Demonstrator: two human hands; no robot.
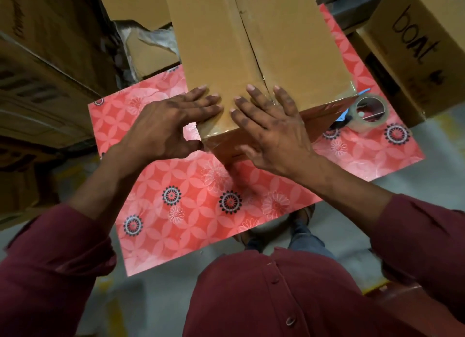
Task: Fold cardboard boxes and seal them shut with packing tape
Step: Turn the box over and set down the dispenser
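A brown cardboard box (226,42) stands on a red floral table (191,210), its top flaps closed along a centre seam. Clear tape glints along the near edge of the top. My left hand (168,125) lies with straight fingers flat on the near left of the box top, thumb against the front left corner. My right hand (271,130) presses flat on the near edge over the seam, thumb down the front face. A roll of clear packing tape (370,112) on a blue dispenser lies on the table right of the box.
Large cardboard cartons are stacked at the left (45,59) and one marked "boat" (422,47) stands at the right. Crumpled plastic and more cardboard (148,44) lie behind the table. Grey floor shows below the table's near edge.
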